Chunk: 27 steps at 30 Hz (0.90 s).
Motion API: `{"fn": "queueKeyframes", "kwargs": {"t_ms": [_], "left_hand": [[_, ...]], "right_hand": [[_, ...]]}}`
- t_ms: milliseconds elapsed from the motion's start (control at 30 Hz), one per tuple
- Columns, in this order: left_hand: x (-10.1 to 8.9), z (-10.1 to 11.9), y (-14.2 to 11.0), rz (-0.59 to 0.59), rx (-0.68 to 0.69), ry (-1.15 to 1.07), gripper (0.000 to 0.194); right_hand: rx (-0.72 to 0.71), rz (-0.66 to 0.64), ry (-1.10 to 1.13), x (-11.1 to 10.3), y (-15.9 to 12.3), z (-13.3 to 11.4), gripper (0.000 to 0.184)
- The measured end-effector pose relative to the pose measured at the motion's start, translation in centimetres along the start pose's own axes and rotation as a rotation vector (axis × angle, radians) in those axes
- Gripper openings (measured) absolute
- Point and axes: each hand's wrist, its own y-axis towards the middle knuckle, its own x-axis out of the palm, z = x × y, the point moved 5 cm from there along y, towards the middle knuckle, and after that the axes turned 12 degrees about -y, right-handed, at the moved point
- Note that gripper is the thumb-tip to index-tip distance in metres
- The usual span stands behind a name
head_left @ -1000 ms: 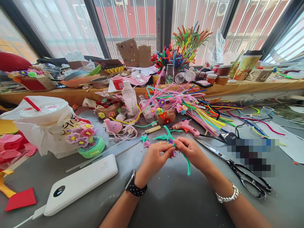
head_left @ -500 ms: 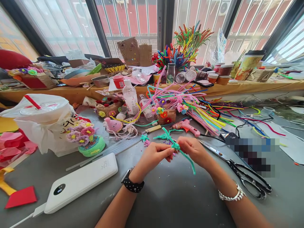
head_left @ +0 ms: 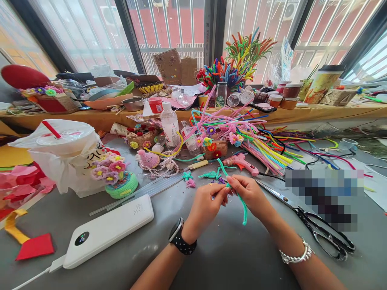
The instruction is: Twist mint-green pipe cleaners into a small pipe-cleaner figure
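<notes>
Both hands meet above the grey table, pinching a teal pipe cleaner (head_left: 244, 209). My left hand (head_left: 208, 203), with a watch at its wrist, is closed on it from the left. My right hand (head_left: 248, 193), wearing a silver bracelet, is closed on it from the right. One end of the pipe cleaner sticks up beyond the fingers and the other hangs down below them. Its middle is mostly hidden by the fingers. Just behind the hands lie teal pipe cleaner pieces (head_left: 208, 175), a small teal shape (head_left: 187, 176) and a pink one (head_left: 190, 183).
Scissors (head_left: 314, 225) lie right of my right hand, and a pink glue gun (head_left: 242, 163) lies behind. A white power bank (head_left: 111, 229) rests at left, near a pipe-cleaner flower pot (head_left: 121, 185) and a bagged cup (head_left: 66, 161). Loose pipe cleaners (head_left: 266, 149) spread behind.
Half a second ago a knotted teal part showed between the hands; now the fingers have closed over it. The whole view has shifted slightly, with things appearing farther right.
</notes>
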Motion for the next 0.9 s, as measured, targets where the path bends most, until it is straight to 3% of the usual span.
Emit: {"fn": "queueKeyframes", "kwargs": {"t_ms": [167,400,567,733,900], "left_hand": [[0.2,-0.8,0.2,-0.084,-0.188,-0.287,0.027],[0.3,-1.4,0.0,0.040,-0.285,-0.552,0.022],[0.8,-2.5,-0.2,-0.016,-0.465,-0.869,0.022],[0.3,-2.7,-0.1,-0.011,-0.519,-0.903,0.026],[0.5,-2.6,-0.2,-0.035,-0.530,-0.961,0.017]], "right_hand": [[-0.012,0.037,-0.060,-0.7,0.2,0.2,0.039],[-0.035,0.105,-0.039,-1.2,-0.1,-0.1,0.039],[-0.067,0.079,-0.180,-1.5,-0.1,-0.4,0.040],[-0.100,0.070,-0.246,-1.7,0.0,-0.7,0.040],[-0.053,0.109,-0.095,-1.6,-0.2,-0.8,0.039]]}}
